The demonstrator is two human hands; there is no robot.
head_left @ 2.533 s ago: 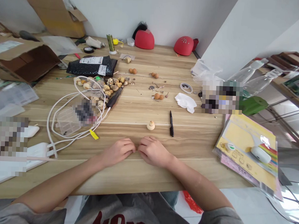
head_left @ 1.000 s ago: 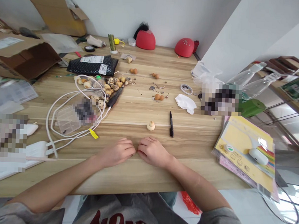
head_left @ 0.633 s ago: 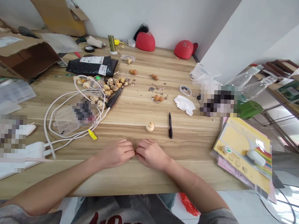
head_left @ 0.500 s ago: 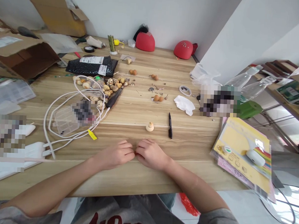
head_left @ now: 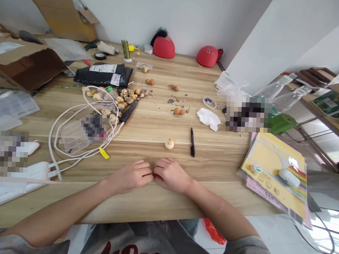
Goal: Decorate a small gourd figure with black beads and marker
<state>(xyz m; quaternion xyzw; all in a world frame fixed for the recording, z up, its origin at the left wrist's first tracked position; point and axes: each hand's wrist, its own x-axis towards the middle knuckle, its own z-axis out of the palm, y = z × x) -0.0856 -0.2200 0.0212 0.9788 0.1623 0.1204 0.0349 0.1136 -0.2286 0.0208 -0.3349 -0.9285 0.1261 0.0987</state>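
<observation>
My left hand (head_left: 134, 175) and my right hand (head_left: 170, 174) rest on the wooden table (head_left: 211, 196) near its front edge. Both have their fingers curled under, and their knuckles meet or nearly meet. I see nothing held in either; the fingertips are hidden. Just beyond them stands a small pale gourd (head_left: 169, 144), upright, with a narrower top. To its right lies a black marker pen (head_left: 192, 142). Farther back are several brown gourds (head_left: 178, 111) beside small metal pieces (head_left: 176, 100).
On the left, a coiled white cable (head_left: 55, 137) loops round a clear compartment box (head_left: 70, 135) and a heap of speckled gourds (head_left: 128, 99). A tape roll (head_left: 209, 103) and white cloth (head_left: 208, 119) lie back right. A yellow folder (head_left: 274, 165) sits at the right edge.
</observation>
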